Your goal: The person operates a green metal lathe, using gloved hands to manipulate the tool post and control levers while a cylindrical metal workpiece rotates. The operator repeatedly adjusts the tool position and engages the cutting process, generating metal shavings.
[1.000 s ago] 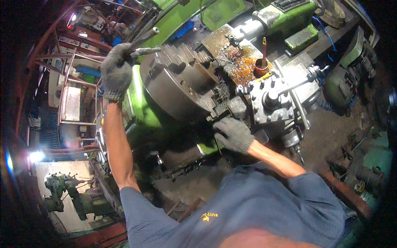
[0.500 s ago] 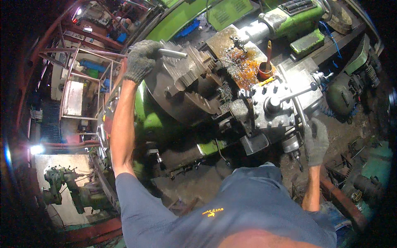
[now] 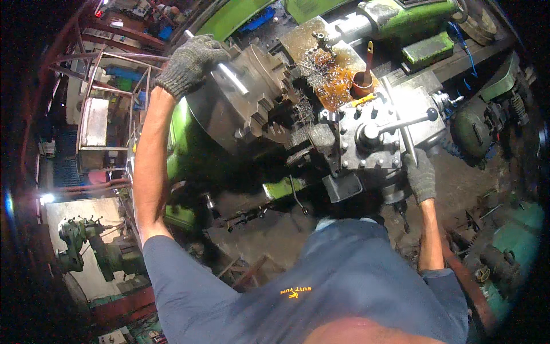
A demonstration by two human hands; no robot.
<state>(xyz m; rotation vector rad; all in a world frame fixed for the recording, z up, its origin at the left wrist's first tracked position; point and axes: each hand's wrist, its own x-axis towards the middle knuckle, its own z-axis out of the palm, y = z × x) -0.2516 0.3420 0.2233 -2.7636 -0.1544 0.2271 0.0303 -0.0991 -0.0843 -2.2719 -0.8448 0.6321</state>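
My left hand (image 3: 189, 66), in a grey knit glove, is closed around a bright steel bar (image 3: 233, 79) in front of the large lathe chuck (image 3: 226, 117). One end of the bar sticks out above the glove, the other below it across the chuck. My right hand (image 3: 422, 175), gloved too, is at the near side of the tool post (image 3: 372, 137), against the lower end of a long steel rod (image 3: 405, 135) lying across it. The right fingers are partly hidden, so their grip is unclear. A lever with a black knob (image 3: 432, 114) tops the tool post.
A red pot (image 3: 362, 86) with a brush (image 3: 369, 57) stands on an oily, chip-strewn plate (image 3: 326, 69) behind the tool post. The green tailstock (image 3: 412, 26) is at the far right. A metal frame rack (image 3: 117, 103) stands to the left, with another machine (image 3: 94, 246) nearer.
My left hand has moved left and slightly up, and the steel bar in it has swung to a steeper slant. The right hand sits closer to the tool post. The whole view has shifted slightly.
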